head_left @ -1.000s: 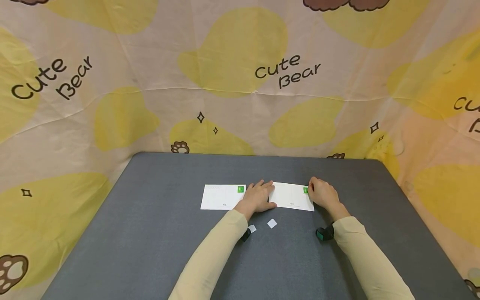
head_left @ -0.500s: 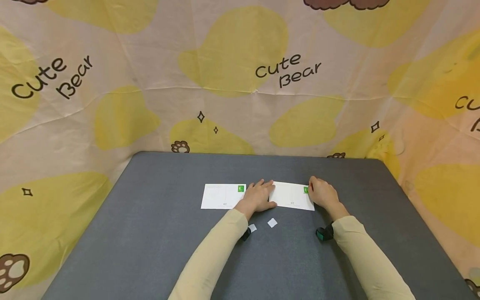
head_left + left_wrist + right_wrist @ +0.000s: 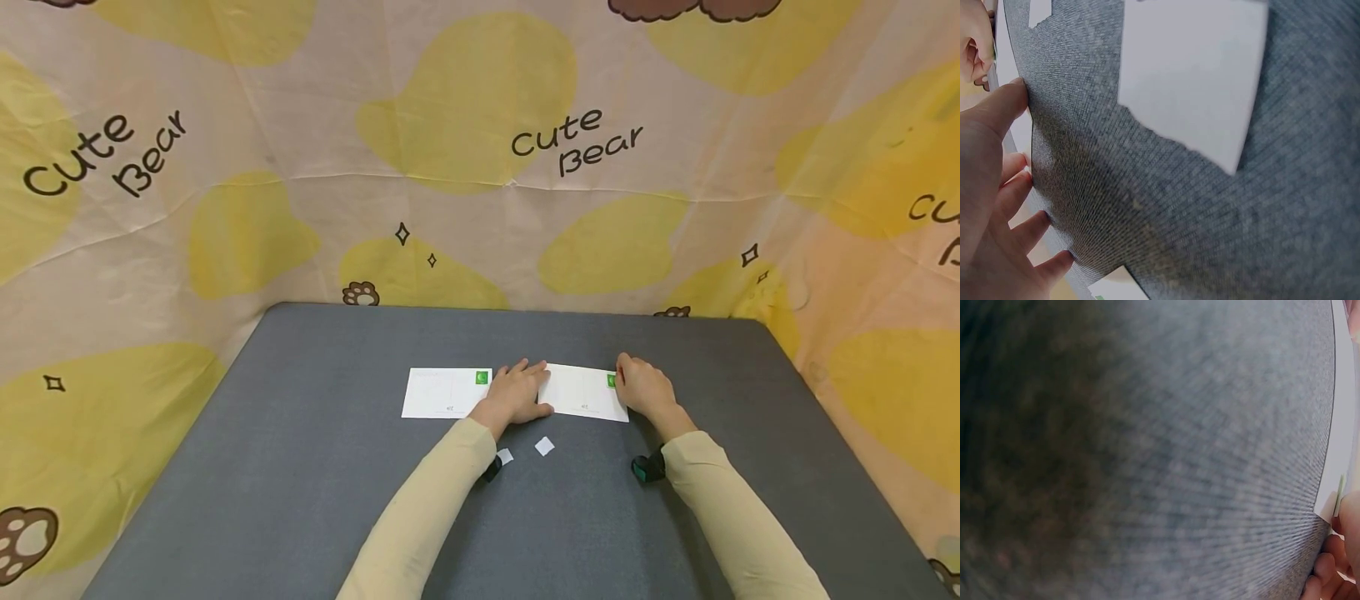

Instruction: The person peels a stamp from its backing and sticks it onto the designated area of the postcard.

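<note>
Spread out, my left hand [image 3: 510,396] presses on the left end of a white postcard [image 3: 577,390], its fingertips and thumb reaching onto the card. At that card's upper right corner is a green stamp [image 3: 611,381], partly covered by my right hand [image 3: 647,387]. The right fingers are curled, and thumb and fingers close on the stamp at the card's edge. A second postcard [image 3: 438,393], also bearing a green stamp [image 3: 482,377], lies flat to the left, its right end behind my left hand. In the right wrist view the held card [image 3: 1339,412] shows edge-on.
A small white paper square [image 3: 544,447] lies in front of the right postcard. Another paper piece [image 3: 506,457] sits beside the left wrist camera [image 3: 492,469], large in the left wrist view. The grey table [image 3: 300,500] ends at a printed cloth backdrop [image 3: 465,108].
</note>
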### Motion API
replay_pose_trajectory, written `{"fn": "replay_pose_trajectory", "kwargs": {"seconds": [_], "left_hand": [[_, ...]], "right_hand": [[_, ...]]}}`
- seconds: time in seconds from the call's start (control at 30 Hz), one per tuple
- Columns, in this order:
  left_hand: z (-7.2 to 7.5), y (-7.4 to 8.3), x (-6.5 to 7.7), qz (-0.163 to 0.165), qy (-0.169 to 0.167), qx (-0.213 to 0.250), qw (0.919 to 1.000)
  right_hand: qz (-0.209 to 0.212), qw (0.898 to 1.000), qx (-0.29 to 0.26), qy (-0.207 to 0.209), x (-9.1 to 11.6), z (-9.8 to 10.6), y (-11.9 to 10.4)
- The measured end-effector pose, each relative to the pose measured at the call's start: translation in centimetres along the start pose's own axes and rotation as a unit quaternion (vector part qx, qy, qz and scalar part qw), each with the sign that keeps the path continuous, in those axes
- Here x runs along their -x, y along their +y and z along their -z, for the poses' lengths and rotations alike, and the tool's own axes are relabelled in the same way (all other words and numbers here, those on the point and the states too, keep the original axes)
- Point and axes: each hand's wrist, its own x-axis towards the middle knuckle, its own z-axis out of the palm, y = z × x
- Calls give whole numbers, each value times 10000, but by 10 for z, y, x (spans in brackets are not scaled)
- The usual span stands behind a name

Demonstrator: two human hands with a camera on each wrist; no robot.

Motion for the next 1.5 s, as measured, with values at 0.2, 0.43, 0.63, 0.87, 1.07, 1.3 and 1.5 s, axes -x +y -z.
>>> {"fn": "replay_pose_trajectory", "kwargs": {"seconds": [0.2,0.43,0.63,0.87,1.07,1.3,1.5], "left_hand": [[0,0,0,26,17,2,10000],[-1,1,0,42,-36,108,9999],[-1,0,0,61,-35,122,9999],[0,0,1,63,-55,99,9999],[1,1,1,59,-65,102,9999],[2,1,1,51,-87,64,9999],[2,1,2,60,-50,46,10000]], "right_hand": [[-3,9999,-115,15,1,1,0],[45,9977,-682,9,6,4,7],[366,9938,-1000,310,14,8,10],[557,9895,-1128,710,21,11,10],[749,9894,-979,764,30,13,11],[1420,9872,-507,518,40,14,11],[2163,9750,-147,477,44,12,8]]}}
